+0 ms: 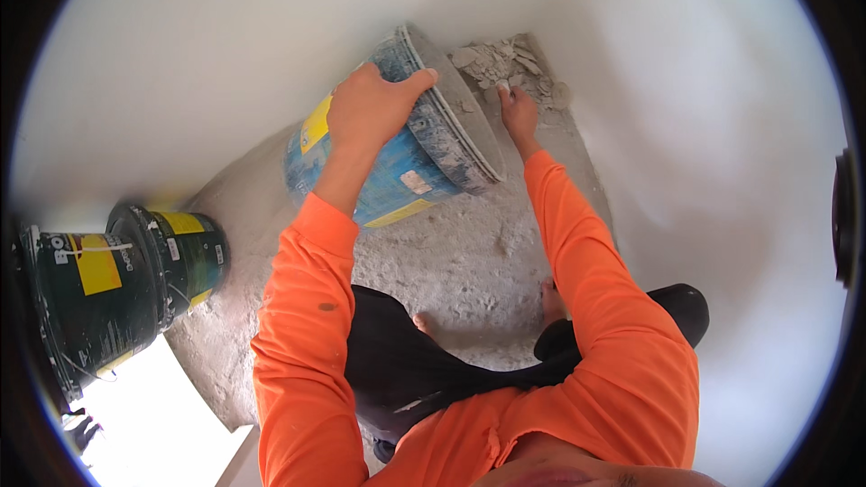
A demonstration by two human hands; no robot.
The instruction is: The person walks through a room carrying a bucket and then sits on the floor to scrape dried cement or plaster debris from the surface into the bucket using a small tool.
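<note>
A blue plastic bucket (385, 162), smeared with grey dust, lies tilted on its side with its mouth towards the rubble. My left hand (369, 105) grips its upper side near the rim, thumb over the edge. Dusty grey residue coats the part of the inside that I can see. At the wall corner lies a heap of broken plaster and mortar chips (497, 61). My right hand (519, 115) is at the near edge of this heap, fingers curled on a small pale object (503, 84). What that object is stays unclear, as the hand covers most of it.
White walls (690, 115) meet behind the heap and run along both sides. The rough concrete floor (460, 250) is dusty. Two dark paint buckets (101, 291) (193, 250) stand at the left beside a bright opening (155, 399). My bare feet (553, 301) are on the floor.
</note>
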